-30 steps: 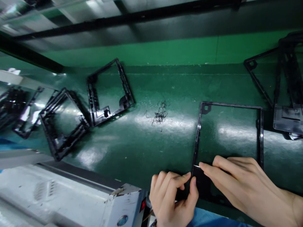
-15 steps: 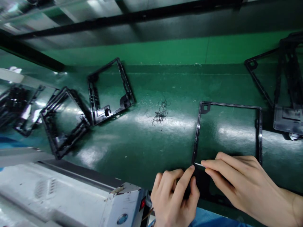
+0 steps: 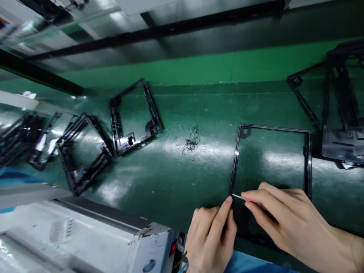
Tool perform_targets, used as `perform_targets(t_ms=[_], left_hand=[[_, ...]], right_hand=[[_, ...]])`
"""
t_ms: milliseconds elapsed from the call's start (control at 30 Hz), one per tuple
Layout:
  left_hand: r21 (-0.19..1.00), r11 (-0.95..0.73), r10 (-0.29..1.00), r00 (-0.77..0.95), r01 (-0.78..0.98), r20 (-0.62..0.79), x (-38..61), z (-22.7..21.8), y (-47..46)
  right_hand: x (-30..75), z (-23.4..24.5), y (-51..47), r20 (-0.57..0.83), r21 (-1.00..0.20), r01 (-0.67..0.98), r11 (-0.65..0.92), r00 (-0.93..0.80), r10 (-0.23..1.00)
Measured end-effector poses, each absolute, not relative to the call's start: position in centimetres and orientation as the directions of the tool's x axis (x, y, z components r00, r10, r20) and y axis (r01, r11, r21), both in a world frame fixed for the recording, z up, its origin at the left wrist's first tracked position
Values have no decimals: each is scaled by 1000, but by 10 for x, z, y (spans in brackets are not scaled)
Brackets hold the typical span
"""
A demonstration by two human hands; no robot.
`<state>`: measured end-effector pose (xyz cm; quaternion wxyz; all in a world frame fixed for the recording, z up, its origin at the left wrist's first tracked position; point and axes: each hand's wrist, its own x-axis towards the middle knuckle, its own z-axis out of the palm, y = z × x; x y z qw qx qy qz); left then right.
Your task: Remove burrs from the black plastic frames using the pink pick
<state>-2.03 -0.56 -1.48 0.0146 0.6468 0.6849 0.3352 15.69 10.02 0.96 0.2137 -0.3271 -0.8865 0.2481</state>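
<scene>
A black frame (image 3: 272, 128) is laid flat on the green worktop (image 3: 176, 182) just ahead of the person, with its near edge covered by both hands. Its near left corner is pinched between the thumb and forefinger of the left hand (image 3: 212, 237), the other fingers being curled in. A thin silvery blade (image 3: 237, 197) is gripped in the closed fingers of the right hand (image 3: 287, 222), and its tip is set against that same corner. The work is judged to be under way at this corner; whether the other edges have been gone over cannot be told. A small tangle of dark shavings (image 3: 191, 141) is seen left of the frame, apart from it. Loose frames (image 3: 133, 113) are scattered further left, a pile (image 3: 341, 110) is stacked at the right, and a pale machine housing (image 3: 85, 235) is seen at the lower left.
</scene>
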Motion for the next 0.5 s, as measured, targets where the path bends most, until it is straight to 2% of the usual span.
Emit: perform_targets(t_ms=[133, 267, 433, 500], left_hand=[[435, -92, 868, -142, 896, 476, -21, -12, 1], [456, -105, 842, -165, 884, 514, -20, -9, 7], [522, -85, 840, -221, 849, 496, -17, -8, 7], [540, -78, 835, -242, 838, 495, -17, -9, 7]], right_hand=[[157, 8, 100, 226, -584, 468, 663, -691, 687], [157, 9, 102, 250, -566, 453, 688, -701, 668], [153, 12, 110, 108, -617, 494, 613, -719, 687], [151, 13, 112, 94, -612, 485, 625, -740, 666]])
